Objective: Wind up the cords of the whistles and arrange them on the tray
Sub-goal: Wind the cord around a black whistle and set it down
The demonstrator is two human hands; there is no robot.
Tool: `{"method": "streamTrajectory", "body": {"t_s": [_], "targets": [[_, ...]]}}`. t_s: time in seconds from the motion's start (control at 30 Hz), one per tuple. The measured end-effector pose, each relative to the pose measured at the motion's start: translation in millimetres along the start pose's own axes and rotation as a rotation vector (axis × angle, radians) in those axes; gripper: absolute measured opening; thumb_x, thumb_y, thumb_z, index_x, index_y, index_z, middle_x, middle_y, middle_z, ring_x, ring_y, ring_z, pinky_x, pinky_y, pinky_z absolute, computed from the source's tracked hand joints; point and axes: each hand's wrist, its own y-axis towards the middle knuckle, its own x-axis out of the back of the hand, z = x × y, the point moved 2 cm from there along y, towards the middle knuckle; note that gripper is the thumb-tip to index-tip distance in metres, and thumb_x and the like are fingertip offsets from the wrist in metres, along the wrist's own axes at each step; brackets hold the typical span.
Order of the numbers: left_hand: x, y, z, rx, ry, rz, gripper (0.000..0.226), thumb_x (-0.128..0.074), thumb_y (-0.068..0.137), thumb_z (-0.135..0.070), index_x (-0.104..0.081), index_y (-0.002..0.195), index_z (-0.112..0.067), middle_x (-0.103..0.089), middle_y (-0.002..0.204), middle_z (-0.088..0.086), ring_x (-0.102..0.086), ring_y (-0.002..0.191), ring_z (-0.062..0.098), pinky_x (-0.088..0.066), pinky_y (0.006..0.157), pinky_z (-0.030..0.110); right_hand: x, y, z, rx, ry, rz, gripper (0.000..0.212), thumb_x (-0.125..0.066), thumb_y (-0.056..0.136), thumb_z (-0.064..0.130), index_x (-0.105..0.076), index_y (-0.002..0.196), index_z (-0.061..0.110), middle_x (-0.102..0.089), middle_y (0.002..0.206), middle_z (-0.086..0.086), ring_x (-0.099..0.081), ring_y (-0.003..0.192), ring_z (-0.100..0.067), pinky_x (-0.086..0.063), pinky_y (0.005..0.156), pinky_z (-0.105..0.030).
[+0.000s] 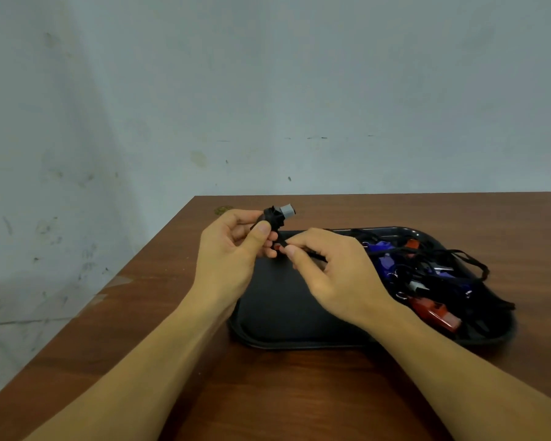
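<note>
Above tray point(268, 313): whistle point(279, 214) gripped by left hand point(233, 253).
Right hand point(328, 272) pinches limp cord point(315, 255); light, hold whistle body.

No legible txt, labels, brands or nos. anywhere — nothing readable on the whistles point(427, 281), the tray point(299, 313), the table point(395, 211) or the wall point(268, 90). Wall marks are just stains and scuffs — no signs.
</note>
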Motion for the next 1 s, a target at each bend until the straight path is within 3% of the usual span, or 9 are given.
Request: {"method": "streamTrajectory", "body": {"t_s": [0.2,0.27,0.37,0.43,0.5,0.63,0.8,0.9,1.0], "targets": [[13.3,1.1,-3.5,-0.166,0.533,-0.007,0.016,-0.063,0.095,-0.009,-0.06,0.099,-0.024,-0.068,0.084,-0.003,-0.067,0.061,0.007,-0.054,0.066,0.026,16.0,4.9,9.8,0.12,-0.143,-0.037,0.013,-0.062,0.097,0.028,-0.073,0.096,0.022,-0.057,0.081,0.025,-0.051,0.07,0.011,-0.035,0.065,-0.007],[9.7,-3.1,-7.6,-0.226,0.633,0.048,0.015,-0.064,0.095,-0.012,-0.059,0.101,-0.025,-0.067,0.084,-0.006,-0.067,0.065,0.006,-0.053,0.066,0.023,26.2,11.2,11.6,0.134,-0.122,-0.068,0.012,-0.065,0.095,0.029,-0.074,0.093,0.022,-0.055,0.077,0.028,-0.053,0.069,0.012,-0.036,0.064,-0.006],[4.8,-8.9,-11.5,-0.292,0.655,0.163,0.014,-0.065,0.094,-0.011,-0.061,0.103,-0.021,-0.068,0.086,-0.004,-0.066,0.068,0.01,-0.051,0.063,0.02,39.1,24.9,12.2,0.085,-0.045,-0.052,0.012,-0.069,0.092,0.032,-0.076,0.087,0.024,-0.067,0.076,0.022,-0.062,0.073,0.003,-0.042,0.064,-0.011],[1.6,-12.8,-12.3,-0.301,0.604,0.251,0.015,-0.065,0.094,-0.008,-0.062,0.104,-0.018,-0.067,0.086,-0.005,-0.067,0.068,0.014,-0.054,0.066,0.024,45.6,33.8,10.1,-0.017,0.037,-0.011,0.011,-0.073,0.089,0.033,-0.077,0.084,0.025,-0.072,0.075,0.017,-0.067,0.076,-0.002,-0.05,0.066,-0.016],[-0.5,-15.6,-12.6,-0.278,0.501,0.3,0.017,-0.064,0.093,-0.004,-0.062,0.104,-0.017,-0.067,0.086,-0.005,-0.067,0.067,0.017,-0.056,0.071,0.03,51.2,41.5,8.3,-0.103,0.137,0.052,0.01,-0.076,0.087,0.031,-0.078,0.082,0.023,-0.074,0.076,0.014,-0.068,0.075,-0.002,-0.05,0.068,-0.013],[-1.2,-15.7,-12.8,-0.233,0.29,0.336,0.011,-0.064,0.093,-0.003,-0.062,0.103,-0.007,-0.069,0.079,0.003,-0.068,0.065,0.019,-0.054,0.072,0.025,53.3,47.8,7.5,-0.21,0.344,0.163,0.014,-0.074,0.088,0.025,-0.077,0.081,0.013,-0.075,0.073,0.005,-0.068,0.069,0.0,-0.05,0.068,-0.011],[-0.5,-15.5,-14.1,-0.143,0.006,0.374,0.016,-0.064,0.088,-0.01,-0.061,0.102,-0.003,-0.07,0.078,0.01,-0.065,0.063,0.023,-0.054,0.067,0.03,38.7,40.0,1.8,-0.333,0.522,0.157,0.023,-0.066,0.095,0.021,-0.072,0.079,0.006,-0.058,0.049,0.014,-0.05,0.042,0.002,-0.037,0.047,-0.006],[-2.6,-16.8,-12.7,-0.029,-0.184,0.325,0.021,-0.062,0.087,-0.008,-0.06,0.105,0.003,-0.068,0.076,0.014,-0.062,0.064,0.024,-0.054,0.066,0.03,26.2,30.2,-4.0,-0.333,0.468,0.123,0.024,-0.06,0.099,0.013,-0.072,0.08,0.006,-0.054,0.052,0.013,-0.047,0.047,0.001,-0.036,0.051,-0.007],[-6.8,-17.6,-12.7,0.074,-0.329,0.281,0.035,-0.064,0.09,-0.004,-0.053,0.117,0.014,-0.065,0.076,0.015,-0.061,0.066,0.021,-0.055,0.064,0.027,15.8,22.1,-1.3,-0.302,0.327,0.07,0.027,-0.055,0.101,0.016,-0.071,0.079,0.019,-0.057,0.058,0.016,-0.049,0.055,0.001,-0.038,0.057,-0.01]]}}
